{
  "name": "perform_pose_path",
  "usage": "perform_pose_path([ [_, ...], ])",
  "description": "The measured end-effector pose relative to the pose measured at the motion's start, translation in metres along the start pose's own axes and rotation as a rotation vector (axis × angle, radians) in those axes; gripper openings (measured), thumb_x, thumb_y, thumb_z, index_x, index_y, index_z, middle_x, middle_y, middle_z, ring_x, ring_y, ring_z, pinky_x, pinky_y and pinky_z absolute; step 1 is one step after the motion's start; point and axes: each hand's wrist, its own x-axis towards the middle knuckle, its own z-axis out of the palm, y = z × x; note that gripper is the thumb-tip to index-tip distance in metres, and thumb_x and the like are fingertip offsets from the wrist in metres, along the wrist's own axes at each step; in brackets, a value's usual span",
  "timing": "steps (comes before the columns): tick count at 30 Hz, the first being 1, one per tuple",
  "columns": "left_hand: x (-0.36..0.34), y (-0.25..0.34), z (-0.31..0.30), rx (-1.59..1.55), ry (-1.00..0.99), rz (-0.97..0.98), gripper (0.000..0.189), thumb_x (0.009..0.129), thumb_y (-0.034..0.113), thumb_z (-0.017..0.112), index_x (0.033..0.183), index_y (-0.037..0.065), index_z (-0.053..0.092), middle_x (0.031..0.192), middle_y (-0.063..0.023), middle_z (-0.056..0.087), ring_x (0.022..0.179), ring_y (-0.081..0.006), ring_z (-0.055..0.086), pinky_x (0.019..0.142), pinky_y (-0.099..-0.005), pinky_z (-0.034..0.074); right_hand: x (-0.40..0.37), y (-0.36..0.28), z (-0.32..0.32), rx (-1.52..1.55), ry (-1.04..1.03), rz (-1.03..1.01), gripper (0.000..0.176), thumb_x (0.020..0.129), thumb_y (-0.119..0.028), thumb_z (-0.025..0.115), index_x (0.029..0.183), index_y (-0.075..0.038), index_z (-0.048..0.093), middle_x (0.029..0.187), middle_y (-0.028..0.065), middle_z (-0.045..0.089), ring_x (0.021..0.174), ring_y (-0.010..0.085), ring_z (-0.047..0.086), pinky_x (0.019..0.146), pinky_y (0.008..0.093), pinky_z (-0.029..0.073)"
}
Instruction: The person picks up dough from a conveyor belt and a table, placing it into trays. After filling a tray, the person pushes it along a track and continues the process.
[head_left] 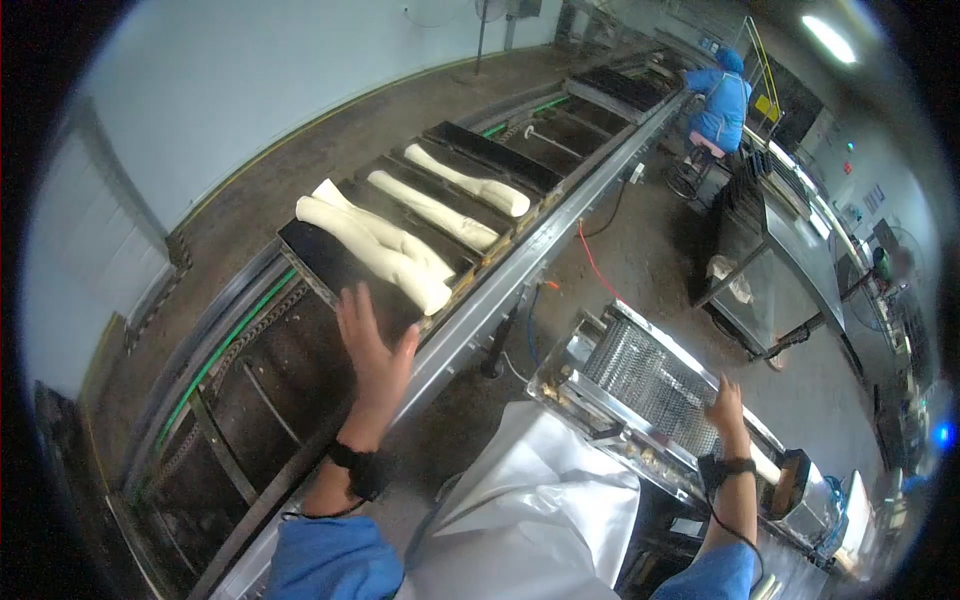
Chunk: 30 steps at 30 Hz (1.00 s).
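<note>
My left hand [375, 338] is raised with its fingers spread, holding nothing. It is near the end of a long, smooth cream-coloured piece [375, 252] on a black tray [312, 256]. A second cream piece [392, 232] lies against that one. Farther along the line, two more such pieces [430, 208] [470, 180] rest on their own dark trays. On the other side, my right hand [728, 408] is over the side rail of a metal mesh conveyor [650, 375], fingers loosely extended and nothing visible in them.
A metal rail [530, 245] edges the tray line, whose near section shows an open frame with a chain [262, 322]. Far ahead, a person in blue [722, 108] sits beside the line. A metal table [795, 235] stands to the right. Red and blue hoses lie on the floor.
</note>
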Motion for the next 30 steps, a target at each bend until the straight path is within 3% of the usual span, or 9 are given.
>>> perform_pose_path([
  [3,0.03,0.017,-0.004,0.118,-0.144,0.261,0.069,0.087,0.028,0.064,0.146,0.008,0.033,0.152,-0.0245,0.024,0.142,-0.045,0.013,0.115,-0.056,0.014,-0.026,0.054,0.019,-0.249,-0.117,0.251,0.067,0.067,-0.009,0.068,0.131,-0.004,0.048,0.133,0.0207,0.05,0.128,0.0363,0.044,0.104,0.0473,0.04],
  [8,0.072,0.013,0.019,0.196,-0.168,0.376,0.034,0.09,0.024,0.059,0.12,0.007,0.059,0.125,-0.015,0.056,0.127,-0.0399,0.039,0.109,-0.0508,0.026,-0.039,0.095,0.029,-0.146,-0.033,0.112,0.058,0.071,-0.003,0.06,0.127,-0.005,0.051,0.132,0.0173,0.052,0.131,0.0342,0.042,0.099,0.0509,0.043],
  [13,0.083,0.028,-0.011,0.324,-0.186,0.238,0.033,0.09,0.035,0.057,0.088,0.005,0.071,0.106,-0.0118,0.063,0.113,-0.0319,0.049,0.1,-0.0498,0.033,-0.022,0.065,0.003,-0.303,0.121,0.039,0.064,0.077,-0.002,0.061,0.137,-0.009,0.041,0.138,0.0178,0.045,0.127,0.0352,0.043,0.099,0.0575,0.041],
  [15,0.083,0.018,-0.019,0.33,-0.214,-0.076,0.033,0.092,0.033,0.055,0.086,0.005,0.071,0.105,-0.0124,0.064,0.109,-0.033,0.051,0.097,-0.043,0.038,-0.016,0.06,-0.012,-0.364,0.136,-0.004,0.056,0.074,-0.002,0.061,0.128,-0.01,0.048,0.132,0.0143,0.05,0.125,0.0339,0.045,0.097,0.0552,0.04],
  [20,0.065,0.005,-0.021,-0.092,-0.17,-0.247,0.045,0.1,0.038,0.044,0.128,0.004,0.052,0.133,-0.0179,0.047,0.127,-0.0314,0.045,0.107,-0.0391,0.033,0.041,0.103,0.019,-0.383,0.263,0.021,0.042,0.07,-0.007,0.066,0.111,-0.012,0.06,0.118,0.012,0.057,0.119,0.0335,0.048,0.093,0.0522,0.042],
  [25,0.06,0.017,0.01,-0.302,-0.158,-0.468,0.056,0.099,0.047,0.045,0.135,0.005,0.047,0.137,-0.0155,0.045,0.132,-0.0275,0.038,0.11,-0.0382,0.028,0.1,0.084,0.003,-0.36,0.199,0.066,0.04,0.064,-0.015,0.076,0.101,-0.006,0.064,0.104,0.0192,0.062,0.103,0.0383,0.059,0.084,0.045,0.049],
  [27,0.067,0.011,0.025,-0.27,-0.101,-0.484,0.057,0.098,0.047,0.047,0.136,0.004,0.045,0.139,-0.0141,0.043,0.134,-0.026,0.035,0.111,-0.0377,0.025,0.116,0.065,-0.028,0.095,0.196,-0.005,0.044,0.062,-0.014,0.077,0.103,-0.002,0.063,0.092,0.0207,0.066,0.087,0.0397,0.065,0.074,0.0415,0.051],
  [28,0.07,0.01,0.032,-0.27,-0.05,-0.477,0.055,0.098,0.044,0.047,0.135,0.004,0.046,0.14,-0.0138,0.043,0.134,-0.0256,0.035,0.112,-0.0375,0.025,0.149,0.093,-0.028,0.197,0.196,-0.16,0.038,0.066,-0.008,0.074,0.101,0.001,0.063,0.086,0.0162,0.069,0.075,0.0323,0.068,0.063,0.0371,0.051],
  [30,0.079,0.015,0.041,-0.277,0.049,-0.428,0.05,0.099,0.039,0.048,0.134,0.004,0.048,0.14,-0.0133,0.043,0.135,-0.0249,0.034,0.112,-0.0371,0.024,0.149,0.036,-0.106,0.776,0.157,-0.034,0.025,0.075,-0.002,0.07,0.098,0.001,0.062,0.086,0.0064,0.067,0.072,0.0163,0.064,0.061,0.0318,0.05],
])
